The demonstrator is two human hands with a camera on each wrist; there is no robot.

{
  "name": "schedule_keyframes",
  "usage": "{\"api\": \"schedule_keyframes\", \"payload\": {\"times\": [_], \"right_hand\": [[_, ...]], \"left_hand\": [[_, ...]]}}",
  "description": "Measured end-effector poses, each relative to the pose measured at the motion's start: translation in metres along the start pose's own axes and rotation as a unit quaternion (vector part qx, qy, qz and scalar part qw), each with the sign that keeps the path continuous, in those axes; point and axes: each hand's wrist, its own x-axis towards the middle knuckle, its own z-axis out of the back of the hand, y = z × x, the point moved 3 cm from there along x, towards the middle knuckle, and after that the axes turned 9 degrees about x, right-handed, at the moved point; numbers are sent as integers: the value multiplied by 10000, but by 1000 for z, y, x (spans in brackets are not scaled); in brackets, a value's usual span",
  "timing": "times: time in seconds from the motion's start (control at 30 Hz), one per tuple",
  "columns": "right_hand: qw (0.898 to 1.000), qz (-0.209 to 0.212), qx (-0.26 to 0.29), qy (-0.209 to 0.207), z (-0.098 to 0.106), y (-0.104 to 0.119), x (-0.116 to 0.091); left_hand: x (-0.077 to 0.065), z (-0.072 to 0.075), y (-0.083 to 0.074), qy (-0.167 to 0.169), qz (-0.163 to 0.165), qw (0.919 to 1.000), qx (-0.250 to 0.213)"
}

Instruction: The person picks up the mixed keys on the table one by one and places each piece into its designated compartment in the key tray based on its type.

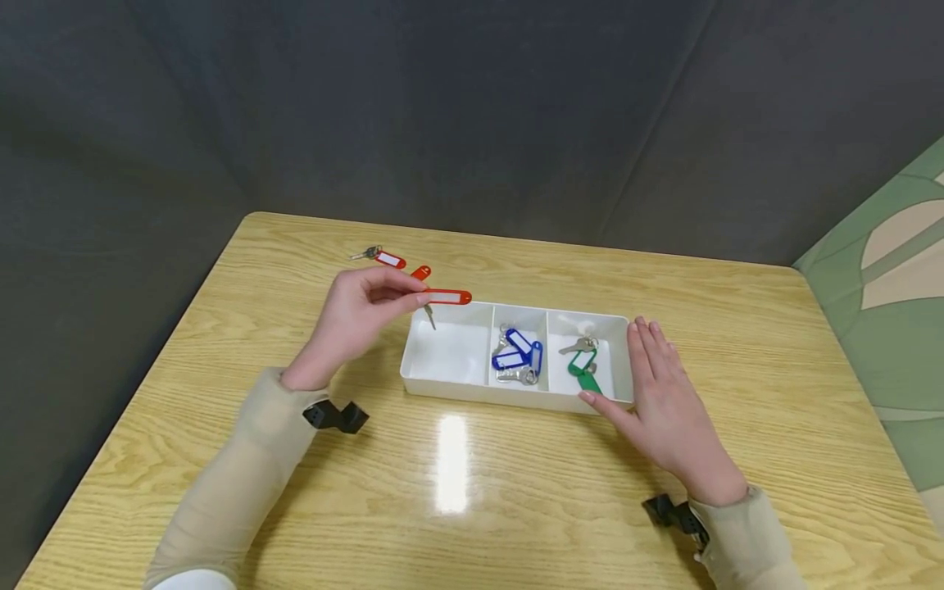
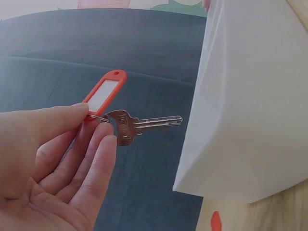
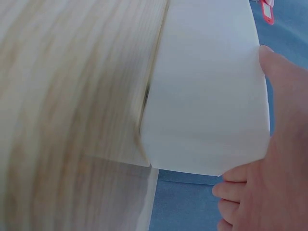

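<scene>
My left hand [image 1: 354, 315] pinches a red key tag [image 1: 448, 297] between thumb and fingertips, above the left end of a white divided tray [image 1: 472, 389]. From the tag's ring hangs a silver key [image 2: 126, 127], pointing toward the tray wall in the left wrist view. My right hand [image 1: 667, 410] rests against the tray's right end, fingers straight and thumb at the front rim. Blue key tags [image 1: 509, 360] with keys lie in the middle compartment. The right compartment contains green key tags [image 1: 583, 361] with keys. The left compartment's white floor [image 1: 453, 352] shows bare.
Behind my left hand, a red key tag [image 1: 391, 260] with a key lies on the wooden table [image 1: 546, 508], and another red tag [image 1: 421, 273] is partly hidden by the hand. A dark curtain [image 1: 442, 115] hangs past the table's far edge.
</scene>
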Motion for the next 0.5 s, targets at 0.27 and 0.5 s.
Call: {"api": "schedule_keyframes", "payload": {"times": [0.27, 0.5], "right_hand": [[10000, -22, -23, 12, 0, 0, 0], [10000, -58, -32, 41, 0, 0, 0]], "left_hand": [[-2, -12, 8, 301, 169, 9994, -2], [-4, -20, 14, 359, 151, 9992, 18]]}}
